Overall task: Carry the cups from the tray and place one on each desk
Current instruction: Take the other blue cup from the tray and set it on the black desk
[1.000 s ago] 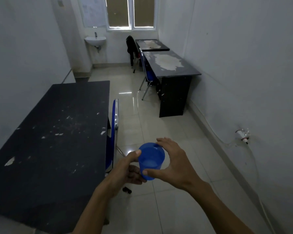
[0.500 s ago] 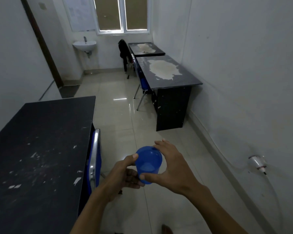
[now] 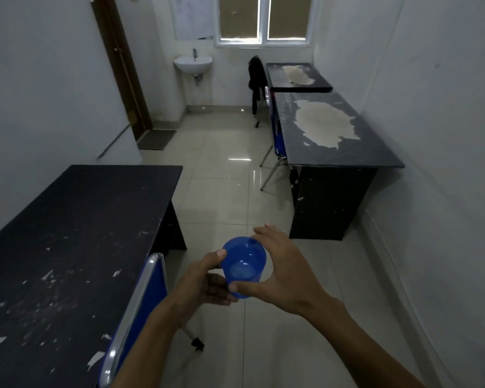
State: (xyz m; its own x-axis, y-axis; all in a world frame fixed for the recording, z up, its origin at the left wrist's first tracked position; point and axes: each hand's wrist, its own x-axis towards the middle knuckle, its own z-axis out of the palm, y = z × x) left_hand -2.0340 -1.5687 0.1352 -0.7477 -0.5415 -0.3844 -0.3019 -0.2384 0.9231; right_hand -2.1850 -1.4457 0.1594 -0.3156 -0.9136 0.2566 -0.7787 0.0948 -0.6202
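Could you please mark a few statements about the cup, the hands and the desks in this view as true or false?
1. Both hands hold the blue cup. True: the left hand and the right hand grip it from either side.
2. A cup already stands on the near right desk. False: only a pale worn patch shows on its top.
3. The blue cup is held upside down. False: its open mouth faces up.
4. The left desk bears no cup. True.
5. The sink hangs on the right wall. False: it is on the far wall, left of the window.
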